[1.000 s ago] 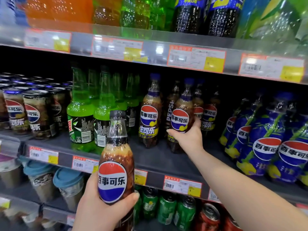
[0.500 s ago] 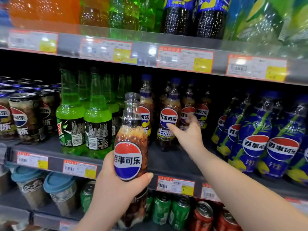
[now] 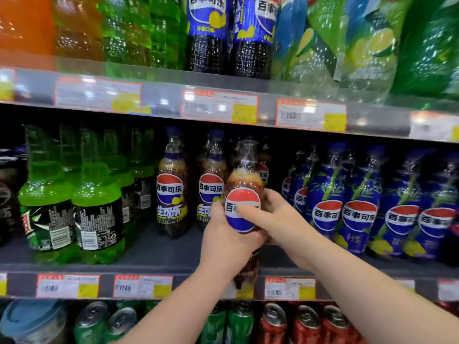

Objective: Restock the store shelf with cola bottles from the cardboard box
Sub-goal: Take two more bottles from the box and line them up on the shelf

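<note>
A cola bottle (image 3: 244, 180) with a red, white and blue round label is upright in front of the middle shelf (image 3: 154, 254), foam at its neck. My left hand (image 3: 227, 238) grips its lower body from the left. My right hand (image 3: 275, 219) holds it from the right, thumb lying across the label. Two similar cola bottles (image 3: 171, 192) stand on the shelf just left of it, with more behind. The held bottle's base hangs below the shelf's front edge. No cardboard box is in view.
Green soda bottles (image 3: 96, 207) stand to the left, blue-wrapped cola bottles (image 3: 357, 209) to the right. Large bottles fill the upper shelf (image 3: 218, 108). Cans (image 3: 273, 321) line the lower shelf. Price tags run along each shelf edge.
My left hand carried the bottle up and right to the shelf gap. My right hand left the shelved bottle and took hold of the held one. The view shifted right and closer.
</note>
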The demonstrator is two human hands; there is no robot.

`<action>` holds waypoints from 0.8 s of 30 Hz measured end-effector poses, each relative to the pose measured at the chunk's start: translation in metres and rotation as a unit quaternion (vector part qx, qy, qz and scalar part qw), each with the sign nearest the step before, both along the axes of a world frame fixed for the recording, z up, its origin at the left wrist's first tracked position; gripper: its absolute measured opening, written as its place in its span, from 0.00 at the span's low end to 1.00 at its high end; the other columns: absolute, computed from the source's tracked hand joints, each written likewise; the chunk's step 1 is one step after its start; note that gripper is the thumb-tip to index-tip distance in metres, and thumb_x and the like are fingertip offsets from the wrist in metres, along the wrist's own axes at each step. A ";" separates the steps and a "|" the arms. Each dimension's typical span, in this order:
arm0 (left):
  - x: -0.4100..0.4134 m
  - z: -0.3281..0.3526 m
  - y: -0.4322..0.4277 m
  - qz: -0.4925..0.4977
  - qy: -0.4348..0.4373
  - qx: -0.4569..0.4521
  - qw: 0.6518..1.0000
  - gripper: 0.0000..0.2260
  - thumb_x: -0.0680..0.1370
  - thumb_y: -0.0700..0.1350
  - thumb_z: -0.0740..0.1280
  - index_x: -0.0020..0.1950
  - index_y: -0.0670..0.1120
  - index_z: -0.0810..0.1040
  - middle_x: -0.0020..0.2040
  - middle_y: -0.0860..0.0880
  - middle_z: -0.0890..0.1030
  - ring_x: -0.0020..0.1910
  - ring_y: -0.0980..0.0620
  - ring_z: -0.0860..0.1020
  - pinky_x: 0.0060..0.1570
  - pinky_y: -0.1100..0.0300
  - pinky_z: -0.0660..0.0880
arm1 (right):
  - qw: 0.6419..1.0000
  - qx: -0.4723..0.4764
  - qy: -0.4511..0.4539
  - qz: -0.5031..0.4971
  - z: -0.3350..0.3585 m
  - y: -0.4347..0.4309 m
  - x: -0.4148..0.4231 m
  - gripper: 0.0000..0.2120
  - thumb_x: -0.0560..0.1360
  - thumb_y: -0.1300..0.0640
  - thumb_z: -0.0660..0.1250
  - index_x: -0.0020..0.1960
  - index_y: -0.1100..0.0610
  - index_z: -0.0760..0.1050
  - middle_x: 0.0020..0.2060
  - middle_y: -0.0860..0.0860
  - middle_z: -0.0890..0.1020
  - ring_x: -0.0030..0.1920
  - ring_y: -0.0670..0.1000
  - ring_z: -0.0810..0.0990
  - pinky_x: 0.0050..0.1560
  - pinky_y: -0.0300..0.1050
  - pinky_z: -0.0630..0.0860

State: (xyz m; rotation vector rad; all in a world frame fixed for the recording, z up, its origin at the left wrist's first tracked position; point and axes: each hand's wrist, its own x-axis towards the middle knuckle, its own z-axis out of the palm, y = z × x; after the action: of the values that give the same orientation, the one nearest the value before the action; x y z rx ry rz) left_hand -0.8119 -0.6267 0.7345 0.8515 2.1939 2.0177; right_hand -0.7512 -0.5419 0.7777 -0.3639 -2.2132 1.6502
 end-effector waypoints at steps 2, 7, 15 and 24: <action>0.001 -0.001 0.010 -0.012 0.018 -0.002 1.000 0.27 0.60 0.44 0.77 0.52 0.53 0.65 0.43 0.56 0.78 0.44 0.54 0.80 0.40 0.64 0.77 | 0.999 0.021 -0.004 -0.028 0.001 0.003 0.001 0.32 0.64 0.53 0.77 0.62 0.48 0.65 0.51 0.47 0.80 0.51 0.45 0.79 0.48 0.39 0.77; 0.005 0.012 0.018 -0.082 0.013 0.000 0.997 0.33 0.62 0.43 0.78 0.60 0.54 0.64 0.48 0.57 0.77 0.44 0.64 0.76 0.37 0.73 0.72 | 0.991 0.065 0.041 -0.110 0.008 0.015 0.002 0.27 0.64 0.55 0.77 0.57 0.48 0.67 0.48 0.46 0.79 0.48 0.44 0.79 0.47 0.40 0.77; -0.027 0.001 -0.017 0.004 0.034 -0.040 0.999 0.32 0.66 0.49 0.76 0.66 0.54 0.66 0.63 0.54 0.71 0.58 0.55 0.72 0.57 0.59 0.70 | 0.981 0.077 0.061 -0.166 0.010 0.035 -0.012 0.32 0.63 0.57 0.78 0.63 0.52 0.66 0.50 0.49 0.78 0.51 0.49 0.78 0.49 0.42 0.75; -0.061 -0.027 -0.046 0.084 0.033 -0.075 0.993 0.21 0.67 0.46 0.76 0.54 0.54 0.71 0.50 0.52 0.77 0.43 0.54 0.78 0.49 0.53 0.75 | 0.957 0.062 0.093 -0.269 -0.001 0.075 -0.066 0.33 0.62 0.60 0.77 0.63 0.58 0.66 0.48 0.53 0.77 0.49 0.54 0.78 0.52 0.48 0.76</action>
State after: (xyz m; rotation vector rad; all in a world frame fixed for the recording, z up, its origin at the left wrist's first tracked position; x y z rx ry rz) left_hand -0.8732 -0.6729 0.7071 0.7499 2.4928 1.8854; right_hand -0.8173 -0.4665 0.7769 -0.6759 -1.8488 1.1944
